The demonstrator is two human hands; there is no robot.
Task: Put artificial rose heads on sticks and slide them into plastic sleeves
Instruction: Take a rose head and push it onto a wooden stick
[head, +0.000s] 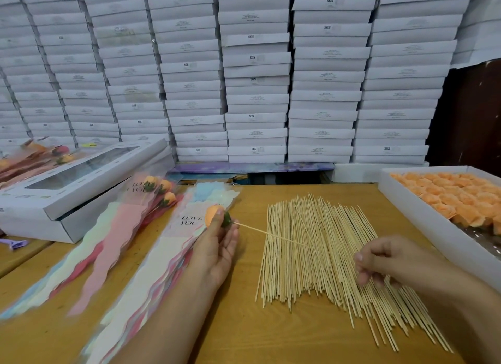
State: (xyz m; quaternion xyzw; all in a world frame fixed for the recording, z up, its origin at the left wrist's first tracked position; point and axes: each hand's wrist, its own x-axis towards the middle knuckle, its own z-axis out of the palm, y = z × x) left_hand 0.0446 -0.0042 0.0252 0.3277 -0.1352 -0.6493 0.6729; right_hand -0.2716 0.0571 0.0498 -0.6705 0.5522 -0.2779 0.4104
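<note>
The left hand [217, 244] grips 1 orange rose head [214, 215] above the plastic sleeves [173, 244]. The right hand [385, 260] pinches the far end of the stick [271, 234] entering that rose, over the stick pile [320, 249] on the table [244, 331].

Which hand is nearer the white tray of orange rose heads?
Right. The right hand is beside the white tray, over the sticks; the left hand is farther left.
</note>
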